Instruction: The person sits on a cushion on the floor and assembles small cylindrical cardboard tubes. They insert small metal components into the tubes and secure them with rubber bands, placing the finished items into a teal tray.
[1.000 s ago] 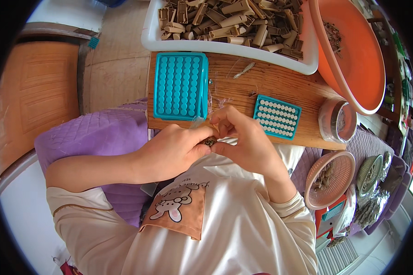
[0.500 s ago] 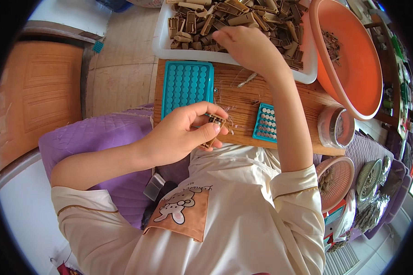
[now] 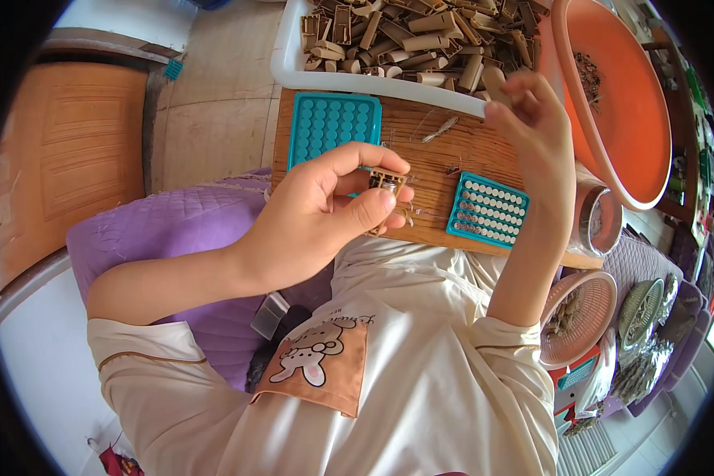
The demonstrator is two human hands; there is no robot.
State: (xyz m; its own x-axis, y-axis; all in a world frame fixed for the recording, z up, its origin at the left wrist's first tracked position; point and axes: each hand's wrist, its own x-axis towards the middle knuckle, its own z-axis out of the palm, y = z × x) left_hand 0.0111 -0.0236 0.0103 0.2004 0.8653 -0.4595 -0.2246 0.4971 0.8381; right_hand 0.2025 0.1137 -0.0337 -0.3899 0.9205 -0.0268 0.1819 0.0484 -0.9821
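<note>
My left hand pinches a small brown plastic casing over the table's near edge. Inside the casing something round and metallic shows; my thumb and fingers hide the rest. At the near right corner of a white bin, my right hand has a tan curved plastic cover between thumb and fingers. Many similar brown and tan plastic pieces are heaped in that bin. Below my right wrist lies a teal tray with rows of small round white and silvery pieces.
A larger teal tray with round pockets lies at the table's left. Thin wires rest on the wooden table. An orange basin with small parts and a clear round jar stand at right, baskets below.
My right hand has come out of the heap, moving right and nearer, with a tan cover in its fingers. My left hand keeps the casing, slightly turned. The view has shifted a little.
</note>
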